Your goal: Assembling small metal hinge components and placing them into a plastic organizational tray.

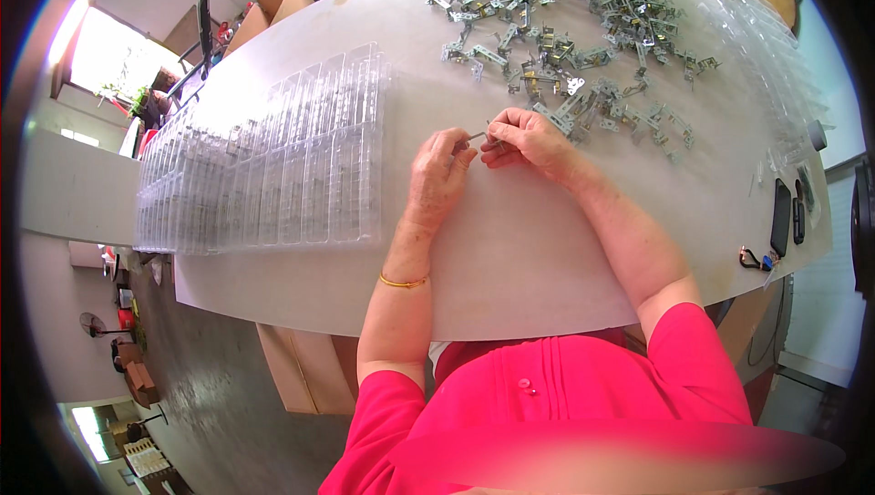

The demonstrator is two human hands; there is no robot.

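Observation:
Both my hands meet over the middle of the white table (pixel 510 267). Between them is a small metal bracket (pixel 478 136), mostly covered by my fingers. My left hand (pixel 439 171) pinches one end of it between thumb and fingertips. On the other side, my right hand (pixel 529 141) grips it with the thumb on top and the fingers curled beneath. Just beyond my right hand spreads a loose heap of metal brackets (pixel 629 16), silvery with some brass-coloured bits. To the left of my left hand stand clear plastic trays (pixel 365 221) with many narrow compartments.
More clear plastic trays (pixel 761 57) lie along the table's right side. A black phone-like object (pixel 780 217) and a small dark tool (pixel 799 220) rest near the right edge. Cardboard boxes (pixel 305 372) stand under the front edge; another cardboard box (pixel 278 5) is beyond the far left.

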